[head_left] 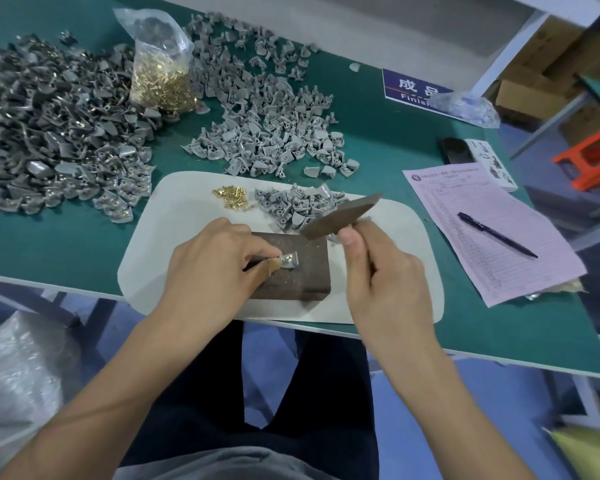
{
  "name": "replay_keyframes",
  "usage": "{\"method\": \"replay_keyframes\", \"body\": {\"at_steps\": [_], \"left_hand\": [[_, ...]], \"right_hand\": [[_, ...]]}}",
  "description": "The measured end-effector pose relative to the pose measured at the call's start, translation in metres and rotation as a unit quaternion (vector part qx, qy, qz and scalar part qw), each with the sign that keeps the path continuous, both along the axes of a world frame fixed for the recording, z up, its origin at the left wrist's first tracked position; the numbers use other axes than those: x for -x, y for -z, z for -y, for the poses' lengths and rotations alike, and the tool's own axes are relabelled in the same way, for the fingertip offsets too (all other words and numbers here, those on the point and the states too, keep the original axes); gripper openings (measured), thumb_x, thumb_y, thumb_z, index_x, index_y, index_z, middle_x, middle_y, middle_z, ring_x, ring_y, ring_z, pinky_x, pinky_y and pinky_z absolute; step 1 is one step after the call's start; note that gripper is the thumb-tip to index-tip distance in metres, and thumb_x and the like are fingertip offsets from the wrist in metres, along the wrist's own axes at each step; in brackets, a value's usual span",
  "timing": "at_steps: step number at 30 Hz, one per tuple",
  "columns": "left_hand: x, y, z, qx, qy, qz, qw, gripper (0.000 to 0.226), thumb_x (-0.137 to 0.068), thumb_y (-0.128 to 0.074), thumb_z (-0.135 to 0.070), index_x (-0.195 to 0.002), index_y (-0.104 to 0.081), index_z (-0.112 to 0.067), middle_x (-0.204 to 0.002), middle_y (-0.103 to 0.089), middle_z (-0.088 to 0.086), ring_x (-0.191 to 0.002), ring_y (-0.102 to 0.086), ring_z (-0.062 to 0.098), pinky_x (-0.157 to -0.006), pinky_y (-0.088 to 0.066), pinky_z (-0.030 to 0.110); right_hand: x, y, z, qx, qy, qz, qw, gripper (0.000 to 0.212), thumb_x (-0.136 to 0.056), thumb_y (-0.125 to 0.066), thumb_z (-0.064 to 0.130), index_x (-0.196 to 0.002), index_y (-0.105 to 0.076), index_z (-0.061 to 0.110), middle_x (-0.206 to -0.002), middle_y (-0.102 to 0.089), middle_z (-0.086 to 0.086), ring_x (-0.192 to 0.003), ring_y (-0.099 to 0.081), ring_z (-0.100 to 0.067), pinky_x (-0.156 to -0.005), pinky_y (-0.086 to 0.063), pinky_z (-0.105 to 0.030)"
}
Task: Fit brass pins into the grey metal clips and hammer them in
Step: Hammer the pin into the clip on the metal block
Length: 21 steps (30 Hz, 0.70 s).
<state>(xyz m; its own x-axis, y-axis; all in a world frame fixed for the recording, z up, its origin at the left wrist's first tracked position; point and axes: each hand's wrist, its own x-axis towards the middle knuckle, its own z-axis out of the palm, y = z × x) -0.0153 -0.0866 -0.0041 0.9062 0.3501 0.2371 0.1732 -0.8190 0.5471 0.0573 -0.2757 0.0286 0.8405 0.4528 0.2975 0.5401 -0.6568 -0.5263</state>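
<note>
My left hand [219,268] pinches a grey metal clip [289,260] with a brass pin in it, holding it down on a dark metal block [295,271]. My right hand [378,271] grips a flat metal bar [340,216] used as a hammer, raised and tilted above the block's far right corner. The block sits on a white mat [395,271]. A small heap of brass pins [231,197] and a small pile of grey clips [295,204] lie at the mat's far side.
Large heaps of grey clips [267,109] and darker clips with pins [56,126] cover the green table, with a plastic bag of brass pins [160,74] between them. A pink form [489,230] with a pen [496,233] lies at the right, beyond it a phone [454,150] and a blue sign [416,90].
</note>
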Motion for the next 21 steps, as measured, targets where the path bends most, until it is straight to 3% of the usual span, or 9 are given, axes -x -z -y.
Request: {"method": "replay_keyframes", "body": {"at_steps": [3, 7, 8, 12, 16, 19, 21], "left_hand": [[0.001, 0.0, 0.0, -0.009, -0.002, -0.001, 1.0, 0.006, -0.081, -0.077, -0.046, -0.086, -0.073, -0.046, -0.066, -0.051, -0.013, -0.079, -0.044, 0.008, -0.056, -0.035, 0.027], [0.001, 0.0, -0.002, 0.002, 0.002, -0.005, 1.0, 0.007, -0.082, -0.076, -0.043, -0.087, -0.073, -0.046, -0.067, -0.051, -0.015, -0.079, -0.042, 0.005, -0.057, -0.031, 0.024], [0.001, 0.0, -0.001, 0.004, 0.003, -0.003, 1.0, 0.007, -0.082, -0.076, -0.043, -0.087, -0.074, -0.046, -0.067, -0.051, -0.016, -0.08, -0.042, 0.005, -0.057, -0.031, 0.025], [0.001, -0.003, -0.001, -0.007, 0.009, 0.005, 1.0, 0.005, -0.082, -0.075, -0.051, -0.086, -0.074, -0.047, -0.063, -0.047, -0.014, -0.078, -0.041, 0.006, -0.056, -0.034, 0.029], [0.001, -0.001, -0.004, -0.01, 0.015, -0.001, 1.0, 0.005, -0.082, -0.077, -0.046, -0.087, -0.075, -0.044, -0.063, -0.047, -0.015, -0.078, -0.041, 0.006, -0.058, -0.033, 0.03], [0.0, 0.0, -0.005, -0.019, 0.009, -0.005, 1.0, 0.007, -0.081, -0.077, -0.048, -0.087, -0.074, -0.046, -0.063, -0.047, -0.016, -0.077, -0.039, 0.005, -0.055, -0.03, 0.028], [0.0, 0.0, -0.005, -0.015, 0.009, -0.004, 1.0, 0.007, -0.08, -0.078, -0.046, -0.086, -0.073, -0.047, -0.063, -0.047, -0.017, -0.077, -0.04, 0.004, -0.055, -0.029, 0.022]], "right_hand": [[0.01, 0.005, -0.004, 0.07, -0.033, -0.008, 0.997, 0.038, -0.103, -0.03, 0.056, -0.112, -0.059, 0.034, -0.074, -0.068, 0.002, -0.072, -0.06, -0.036, -0.058, -0.046, -0.042], [0.007, 0.006, 0.002, -0.068, 0.022, 0.017, 0.997, 0.038, -0.104, -0.029, 0.06, -0.101, -0.055, 0.033, -0.06, -0.05, 0.012, -0.053, -0.044, -0.016, -0.051, -0.037, -0.035], [0.008, 0.006, 0.0, -0.064, 0.015, 0.025, 0.998, 0.037, -0.105, -0.03, 0.058, -0.098, -0.055, 0.032, -0.06, -0.05, 0.012, -0.052, -0.044, -0.016, -0.051, -0.036, -0.034], [0.006, 0.007, -0.006, 0.079, -0.031, 0.034, 0.996, 0.038, -0.104, -0.034, 0.052, -0.109, -0.063, 0.029, -0.073, -0.069, -0.003, -0.069, -0.062, -0.04, -0.054, -0.04, -0.038], [0.0, 0.002, -0.002, 0.006, -0.016, 0.028, 0.999, 0.038, -0.104, -0.031, 0.053, -0.106, -0.06, 0.029, -0.068, -0.061, 0.002, -0.062, -0.057, -0.036, -0.052, -0.039, -0.038], [0.001, 0.003, -0.006, 0.101, -0.051, 0.012, 0.994, 0.041, -0.103, -0.029, 0.057, -0.102, -0.059, 0.028, -0.071, -0.066, -0.002, -0.071, -0.06, -0.04, -0.054, -0.036, -0.038], [-0.003, 0.003, -0.002, 0.085, -0.032, 0.008, 0.996, 0.042, -0.104, -0.029, 0.058, -0.104, -0.059, 0.03, -0.072, -0.066, -0.001, -0.073, -0.06, -0.039, -0.055, -0.04, -0.039]]}}
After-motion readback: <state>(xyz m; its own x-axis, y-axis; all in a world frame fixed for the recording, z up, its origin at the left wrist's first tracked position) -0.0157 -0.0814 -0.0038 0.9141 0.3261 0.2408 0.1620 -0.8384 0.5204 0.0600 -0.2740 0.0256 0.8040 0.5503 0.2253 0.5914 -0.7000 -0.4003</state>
